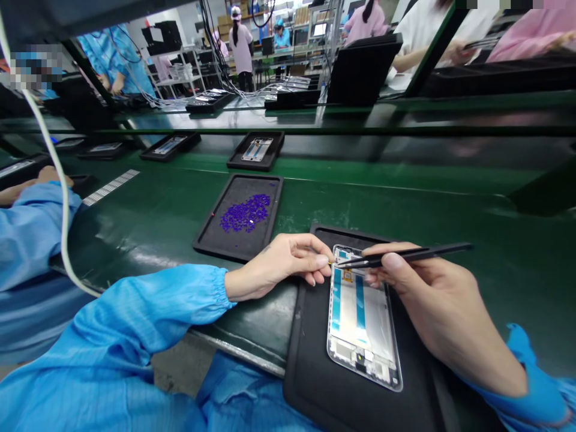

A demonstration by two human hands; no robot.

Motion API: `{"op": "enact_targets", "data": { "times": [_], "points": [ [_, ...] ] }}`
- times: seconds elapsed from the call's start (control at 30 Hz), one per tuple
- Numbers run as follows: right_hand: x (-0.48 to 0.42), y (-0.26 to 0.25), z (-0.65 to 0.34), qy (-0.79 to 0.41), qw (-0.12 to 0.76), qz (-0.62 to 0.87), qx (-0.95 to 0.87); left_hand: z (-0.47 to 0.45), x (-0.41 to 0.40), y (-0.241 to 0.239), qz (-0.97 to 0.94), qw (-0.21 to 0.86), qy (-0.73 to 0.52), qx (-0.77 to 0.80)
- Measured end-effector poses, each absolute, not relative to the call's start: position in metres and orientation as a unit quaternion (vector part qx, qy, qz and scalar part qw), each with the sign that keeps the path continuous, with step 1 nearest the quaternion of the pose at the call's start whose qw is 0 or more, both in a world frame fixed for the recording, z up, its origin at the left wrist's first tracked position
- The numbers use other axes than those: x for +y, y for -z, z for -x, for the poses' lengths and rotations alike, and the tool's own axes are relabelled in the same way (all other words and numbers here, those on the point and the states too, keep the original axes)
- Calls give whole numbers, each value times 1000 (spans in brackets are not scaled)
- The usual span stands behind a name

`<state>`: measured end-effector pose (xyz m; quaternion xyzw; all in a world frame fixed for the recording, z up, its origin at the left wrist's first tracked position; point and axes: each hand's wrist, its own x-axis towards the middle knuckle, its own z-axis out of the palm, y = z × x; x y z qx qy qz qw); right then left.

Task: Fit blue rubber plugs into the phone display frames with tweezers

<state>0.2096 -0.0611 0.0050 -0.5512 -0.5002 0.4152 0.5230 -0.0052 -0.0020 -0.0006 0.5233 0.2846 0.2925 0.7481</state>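
Observation:
A phone frame (373, 318) with blue adhesive strips lies face up on a black tray (310, 354) in front of me. My right hand (432, 294) is closed around black tweezers (418, 252), whose tips point left at the upper left edge of the frame. Beside those tips, my left hand (292, 261) pinches at that same edge. A small yellowish bit shows at its fingertips, too small to name. Further left sits another black tray (211, 231) holding a heap of tiny purple-blue parts (245, 215).
Black trays with phone frames (256, 150) (170, 146) line the back of the green bench (148, 222). A white cable (58, 168) hangs at the left. Nearby at left is a co-worker's blue sleeve (31, 222). Other people stand beyond the raised shelf (252, 122).

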Motion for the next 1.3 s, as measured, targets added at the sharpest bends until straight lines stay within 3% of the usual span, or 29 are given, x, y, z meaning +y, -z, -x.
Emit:
{"op": "enact_targets", "data": {
  "times": [0.33, 0.67, 1.3],
  "points": [
    [-67, -14, -209, -379, 514, 558, -530, 7, 3, -6, -574, 738, -241, 261],
    [-67, -11, -212, -355, 431, 564, -608, 11, 18, -8, -654, 711, -144, 214],
    [-60, -15, -201, -541, 392, 520, -532, 13, 29, -13, -699, 688, -68, 182]
  ]
}}
